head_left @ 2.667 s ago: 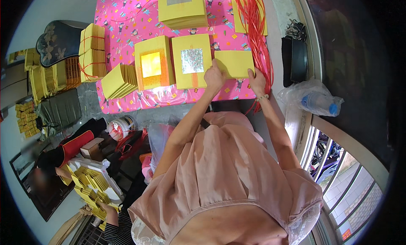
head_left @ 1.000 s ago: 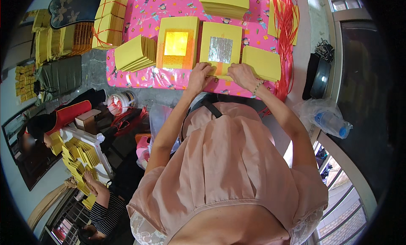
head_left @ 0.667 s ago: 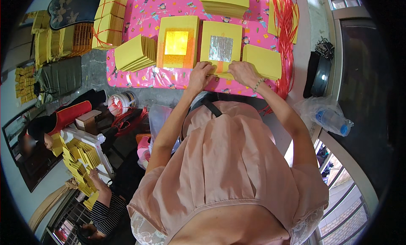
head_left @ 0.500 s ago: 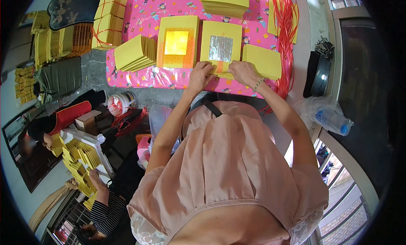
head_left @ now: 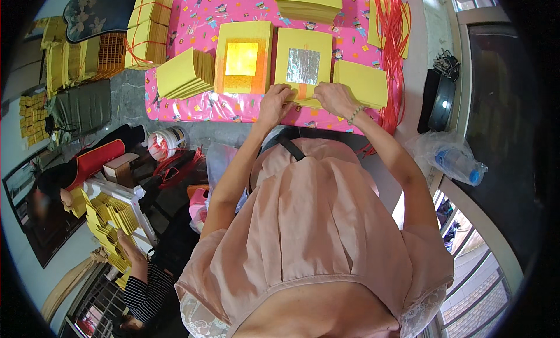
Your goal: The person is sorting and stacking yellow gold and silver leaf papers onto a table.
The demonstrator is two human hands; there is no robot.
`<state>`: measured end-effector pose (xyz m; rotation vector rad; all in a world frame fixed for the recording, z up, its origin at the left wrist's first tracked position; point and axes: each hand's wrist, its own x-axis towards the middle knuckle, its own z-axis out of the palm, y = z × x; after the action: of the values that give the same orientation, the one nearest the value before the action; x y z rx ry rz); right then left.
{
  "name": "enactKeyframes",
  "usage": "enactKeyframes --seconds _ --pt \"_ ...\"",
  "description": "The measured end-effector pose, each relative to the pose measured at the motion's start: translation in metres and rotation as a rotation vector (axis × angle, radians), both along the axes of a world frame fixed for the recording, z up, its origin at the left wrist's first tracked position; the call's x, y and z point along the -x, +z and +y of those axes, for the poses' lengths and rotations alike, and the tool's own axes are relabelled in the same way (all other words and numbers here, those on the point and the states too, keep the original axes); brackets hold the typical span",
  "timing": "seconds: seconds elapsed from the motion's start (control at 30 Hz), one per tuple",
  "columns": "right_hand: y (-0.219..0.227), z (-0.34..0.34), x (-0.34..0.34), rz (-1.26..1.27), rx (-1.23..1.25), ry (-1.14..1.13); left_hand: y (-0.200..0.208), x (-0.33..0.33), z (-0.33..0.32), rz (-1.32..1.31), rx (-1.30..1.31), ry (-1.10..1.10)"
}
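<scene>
While both forearms are reaching forward over the pink table [head_left: 192, 104], the left hand [head_left: 276, 99] and the right hand [head_left: 332, 97] are meeting at the near edge of the silver stack [head_left: 303, 67], a pile of yellow sheets with a silver square in the middle. Each hand is curling its fingers down and pinching the front edge of that pile, the two hands lying just beside each other. To the left of it a gold stack [head_left: 242, 61] is lying flat, and further left a fanned stack [head_left: 184, 74] of plain yellow sheets is sitting near the table's edge. A plain stack [head_left: 363, 81] is lying just right of the right hand, with red strings [head_left: 394, 40] trailing beside it. Down at the lower left, another person's hand [head_left: 129, 247] is working on folded yellow paper [head_left: 108, 221].
</scene>
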<state>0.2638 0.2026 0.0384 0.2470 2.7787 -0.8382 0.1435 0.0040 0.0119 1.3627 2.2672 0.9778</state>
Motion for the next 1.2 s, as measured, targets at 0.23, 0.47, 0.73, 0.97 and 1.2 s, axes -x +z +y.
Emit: enactKeyframes --seconds 0.23,0.47,0.73,0.97,1.2 --pt "-0.002 0.0 0.001 0.009 0.008 -0.009 0.0 0.001 0.0 -0.007 0.007 -0.002" --pt "-0.007 0.0 0.0 0.004 0.001 0.004 0.0 -0.001 0.0 -0.004 0.022 -0.006" --pt "0.002 -0.005 0.0 -0.01 -0.05 -0.028 0.003 0.0 0.002 0.04 -0.021 -0.04" --pt "-0.006 -0.021 -0.004 0.138 -0.114 -0.084 0.007 0.008 0.01 0.202 0.195 -0.108" --pt "-0.009 -0.021 0.003 0.412 -0.213 -0.057 0.02 0.024 0.024 0.188 0.399 -0.2"
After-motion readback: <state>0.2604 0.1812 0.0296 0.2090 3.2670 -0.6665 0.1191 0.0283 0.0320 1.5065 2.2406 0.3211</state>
